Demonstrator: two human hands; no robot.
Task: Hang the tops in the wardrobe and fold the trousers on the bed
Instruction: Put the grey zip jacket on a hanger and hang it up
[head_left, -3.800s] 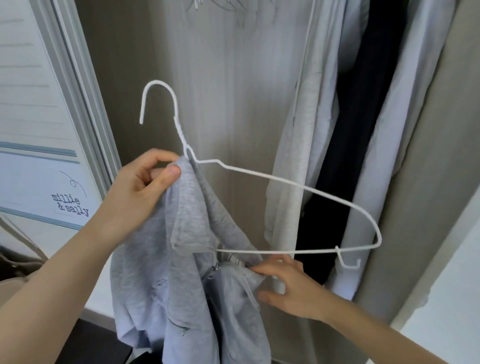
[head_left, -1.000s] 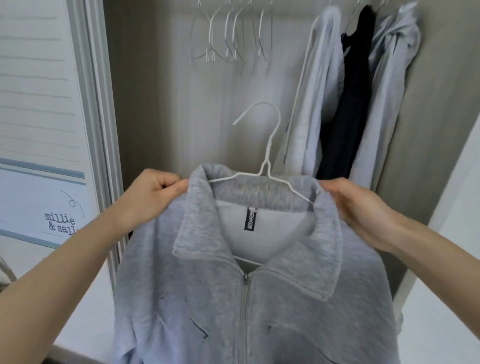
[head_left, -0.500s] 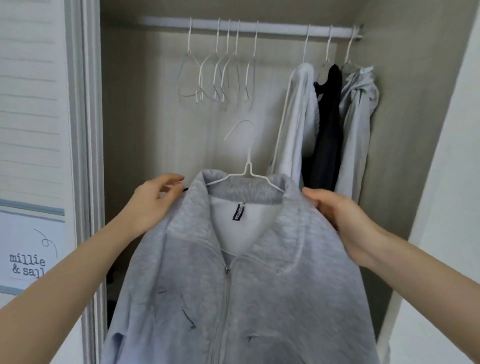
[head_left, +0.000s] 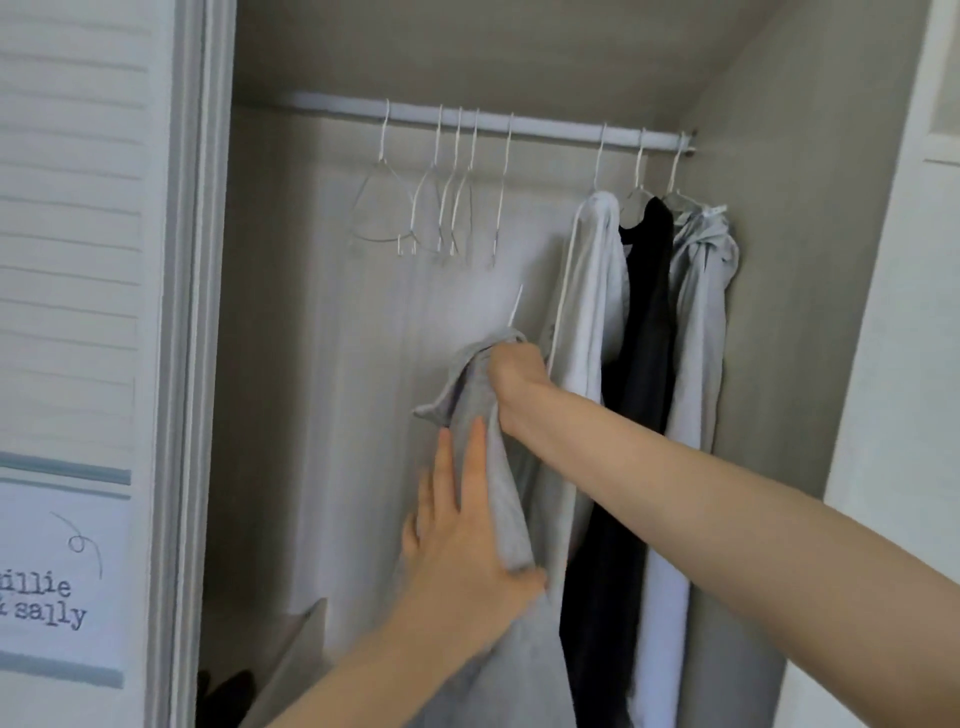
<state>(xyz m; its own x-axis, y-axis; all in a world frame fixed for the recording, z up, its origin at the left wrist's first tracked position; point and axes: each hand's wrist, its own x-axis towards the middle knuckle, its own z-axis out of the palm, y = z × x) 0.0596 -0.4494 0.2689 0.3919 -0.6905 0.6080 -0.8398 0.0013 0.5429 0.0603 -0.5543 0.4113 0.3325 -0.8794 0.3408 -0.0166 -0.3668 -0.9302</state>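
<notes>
Left hand (head_left: 467, 545) flat, fingers spread, pressed against grey zip top (head_left: 498, 499). Right hand (head_left: 517, 376) fisted round collar (hanger (head_left: 515, 306) hook poking above). Beyond: rail (head_left: 545, 130), empty hangers (head_left: 436, 208), three hung garments (head_left: 649, 312) at right.

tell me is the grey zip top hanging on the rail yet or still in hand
Still in hand. The right hand grips the grey zip top at its collar, its hanger hook well below the rail.
</notes>
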